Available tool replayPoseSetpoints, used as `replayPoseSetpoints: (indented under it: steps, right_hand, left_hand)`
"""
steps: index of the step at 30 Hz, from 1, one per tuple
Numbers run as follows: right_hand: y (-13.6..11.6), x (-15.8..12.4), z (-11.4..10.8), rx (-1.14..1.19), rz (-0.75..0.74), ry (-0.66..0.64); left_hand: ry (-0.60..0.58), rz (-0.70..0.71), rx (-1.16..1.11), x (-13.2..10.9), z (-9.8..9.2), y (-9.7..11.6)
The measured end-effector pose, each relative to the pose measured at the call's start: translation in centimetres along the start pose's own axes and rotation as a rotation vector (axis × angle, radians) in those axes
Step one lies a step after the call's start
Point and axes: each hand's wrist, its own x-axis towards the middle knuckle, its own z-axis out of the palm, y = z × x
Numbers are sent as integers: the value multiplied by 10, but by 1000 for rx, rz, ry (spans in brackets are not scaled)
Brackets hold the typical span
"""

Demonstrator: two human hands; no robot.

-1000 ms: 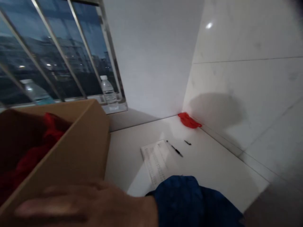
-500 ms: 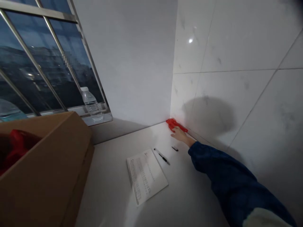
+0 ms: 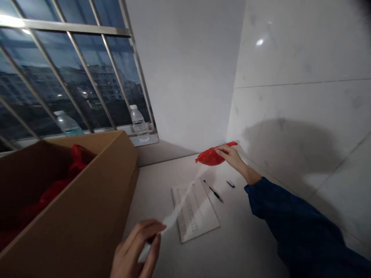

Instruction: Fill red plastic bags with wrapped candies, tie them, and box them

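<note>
My right hand point(image 3: 232, 156) pinches a red plastic bag point(image 3: 210, 157) near the far corner of the white table point(image 3: 243, 231). The bag hangs crumpled from the fingers, one end pointing right toward the tiled wall. In the lower foreground, my left hand point(image 3: 139, 247) is raised with fingers curved and a small gap between thumb and fingertips; nothing shows between them. A notebook point(image 3: 195, 212) with handwriting lies on the table between my hands. Right of it are a black pen point(image 3: 213, 191) and its separate cap point(image 3: 230, 184).
On the left stands a cardboard box point(image 3: 95, 197) with red plastic bags point(image 3: 55, 191) inside. One clear bottle point(image 3: 140, 123) is on the sill of the barred window; another bottle point(image 3: 68, 124) shows behind the box. Walls meet at the table's far corner.
My right hand has taken hold of the red bag and lifted it off the corner. My left hand has come into view from below. The view has shifted left.
</note>
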Motion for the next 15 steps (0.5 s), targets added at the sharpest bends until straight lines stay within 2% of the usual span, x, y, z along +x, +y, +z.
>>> replayPoseSetpoints:
  steps: [3,5,7,8,10,15]
  right_hand:
    - [-32,-30,18,140,-92,-152]
    - [-42,-59,34,239,-137,-337]
    - [-46,-88,50,208,-163,-501]
    - [-46,-101,57,159,-163,-543]
    - [-47,-119,68,62,-153,-538]
    - [-57,-140,90,-74,-118,-299]
  left_hand:
    - [-4,-66,-37,19,13,-5]
    - [-7,-160,-52,26,25,-12]
    - [-44,-242,-43,28,40,-21]
    - [-70,-263,-22,26,48,-27]
    - [-128,-271,33,22,63,-36]
    - [-247,-229,121,11,89,-50]
